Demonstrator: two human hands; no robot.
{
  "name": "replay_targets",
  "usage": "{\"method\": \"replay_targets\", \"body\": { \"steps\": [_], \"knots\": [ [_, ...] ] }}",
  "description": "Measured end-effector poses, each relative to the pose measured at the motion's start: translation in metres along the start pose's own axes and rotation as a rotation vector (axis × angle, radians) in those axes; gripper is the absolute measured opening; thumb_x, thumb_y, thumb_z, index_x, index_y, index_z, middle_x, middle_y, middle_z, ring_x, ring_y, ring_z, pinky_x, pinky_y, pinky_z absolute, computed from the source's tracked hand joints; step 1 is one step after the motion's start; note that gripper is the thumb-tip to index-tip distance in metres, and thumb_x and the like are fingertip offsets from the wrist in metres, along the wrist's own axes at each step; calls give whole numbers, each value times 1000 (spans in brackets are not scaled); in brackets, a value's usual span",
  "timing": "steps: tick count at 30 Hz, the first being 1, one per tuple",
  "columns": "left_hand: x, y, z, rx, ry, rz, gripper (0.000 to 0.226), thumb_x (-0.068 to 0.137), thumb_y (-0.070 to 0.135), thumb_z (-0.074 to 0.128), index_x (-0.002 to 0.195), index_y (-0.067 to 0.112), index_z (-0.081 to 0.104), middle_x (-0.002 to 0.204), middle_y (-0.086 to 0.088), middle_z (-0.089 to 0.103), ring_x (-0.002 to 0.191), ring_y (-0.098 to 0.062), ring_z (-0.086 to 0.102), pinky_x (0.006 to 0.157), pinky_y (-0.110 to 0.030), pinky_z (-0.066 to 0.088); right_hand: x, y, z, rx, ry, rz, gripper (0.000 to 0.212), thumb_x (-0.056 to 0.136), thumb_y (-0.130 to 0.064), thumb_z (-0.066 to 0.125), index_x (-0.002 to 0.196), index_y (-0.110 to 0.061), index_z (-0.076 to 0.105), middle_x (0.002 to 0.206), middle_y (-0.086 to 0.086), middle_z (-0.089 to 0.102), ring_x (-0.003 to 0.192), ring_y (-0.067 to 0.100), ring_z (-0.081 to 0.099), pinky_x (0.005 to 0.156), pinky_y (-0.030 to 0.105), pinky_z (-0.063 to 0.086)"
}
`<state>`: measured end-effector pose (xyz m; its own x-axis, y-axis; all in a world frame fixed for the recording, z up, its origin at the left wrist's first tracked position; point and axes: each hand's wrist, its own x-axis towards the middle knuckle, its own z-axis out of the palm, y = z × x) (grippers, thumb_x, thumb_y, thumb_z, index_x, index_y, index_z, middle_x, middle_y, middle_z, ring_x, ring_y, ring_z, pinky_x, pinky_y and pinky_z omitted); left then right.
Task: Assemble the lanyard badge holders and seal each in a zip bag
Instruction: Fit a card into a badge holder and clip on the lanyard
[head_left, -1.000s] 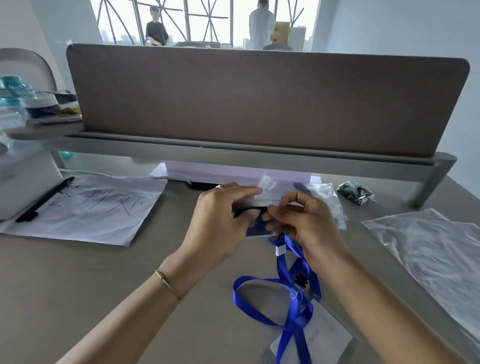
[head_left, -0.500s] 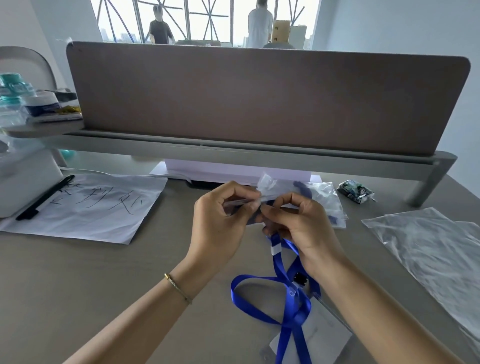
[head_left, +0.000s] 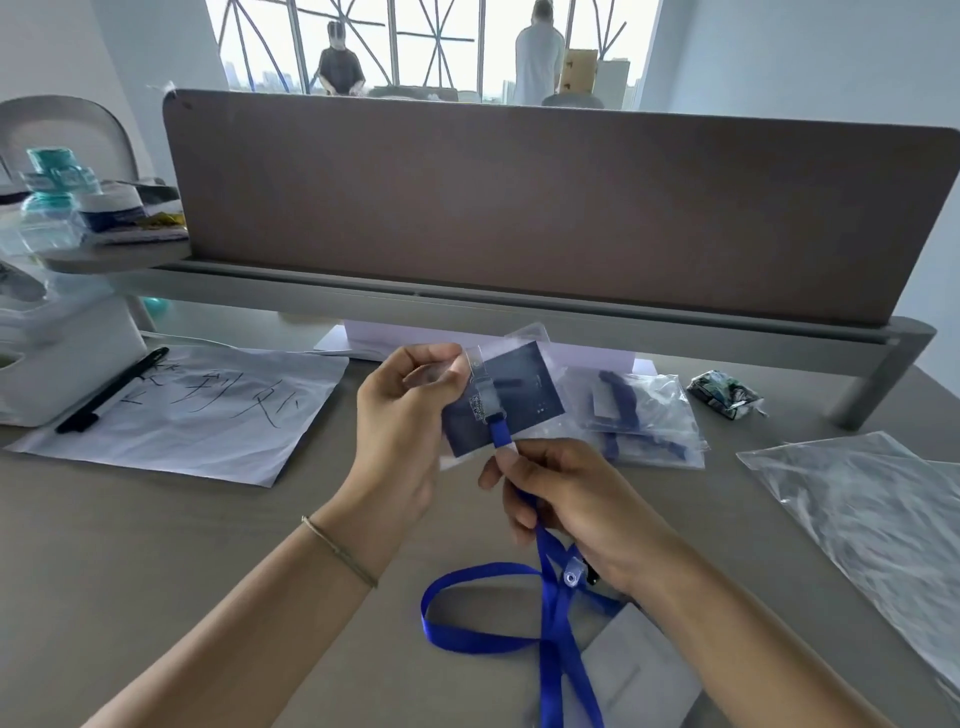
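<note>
Grey desk (head_left: 156, 545) is bounded at the back by a brown divider panel (head_left: 519, 202), beyond which two people are seen at a bright window. Above the desk, a clear badge holder (head_left: 524, 395) with a dark card inside is pinched at its left edge by the curled fingers of the left hand (head_left: 410, 415). The blue lanyard (head_left: 550, 597), joined to the holder by a clear strap, is gripped just below the holder by the closed right hand (head_left: 566, 499), and its loop is left trailing on the desk. Filled zip bags (head_left: 639, 410) are laid just behind the hands, empty bags (head_left: 872, 514) to the right, and a pen (head_left: 111, 389) on written paper (head_left: 197, 415) to the left.
</note>
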<state>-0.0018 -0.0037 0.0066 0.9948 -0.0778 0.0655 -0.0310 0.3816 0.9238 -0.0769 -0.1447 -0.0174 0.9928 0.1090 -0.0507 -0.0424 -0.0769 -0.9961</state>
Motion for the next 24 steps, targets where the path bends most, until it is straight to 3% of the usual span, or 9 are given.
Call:
{"method": "replay_targets", "body": {
  "steps": [5,9,11,16,19,24],
  "knots": [
    [1,11,3,-112,-114,-123,16,93,-1,59,82,10,61,74,-5,65,63,-15,62,54,-25,53,-1,0,-9,-20,-111,-6,39,103,-34,45,76,-9,58,53,2,40,50,18,47,58,21,41],
    [11,17,-5,-87,-188,-245,24,98,0,47,84,15,59,76,1,66,67,-13,63,60,-26,54,-1,1,-17,-47,-168,8,42,98,-40,48,73,-6,53,52,1,37,50,19,47,59,20,40],
    [15,22,-11,-99,-257,-312,26,99,1,44,83,18,56,77,3,63,69,-13,62,64,-28,55,0,2,-20,-42,-211,28,41,99,-36,48,73,-4,51,52,0,36,50,19,46,59,21,40],
    [9,33,-19,43,-547,-480,23,96,4,47,80,19,55,77,0,60,70,-16,60,56,-25,54,-4,-2,-31,-77,-339,96,31,98,-17,56,78,6,57,63,12,37,55,19,42,63,27,45],
    [3,37,-18,250,-728,-419,22,94,-2,51,84,17,55,74,0,59,66,-13,58,54,-20,48,-8,-11,-37,-89,-391,131,25,90,-13,57,67,-18,66,65,18,36,55,20,38,60,25,45],
    [-7,41,-10,644,-827,-197,26,91,-4,61,78,19,60,78,-1,63,78,-14,58,68,-25,49,-6,-12,-46,-167,-283,163,39,98,-13,55,61,-22,62,64,15,39,52,17,44,58,20,43]
  ]
}}
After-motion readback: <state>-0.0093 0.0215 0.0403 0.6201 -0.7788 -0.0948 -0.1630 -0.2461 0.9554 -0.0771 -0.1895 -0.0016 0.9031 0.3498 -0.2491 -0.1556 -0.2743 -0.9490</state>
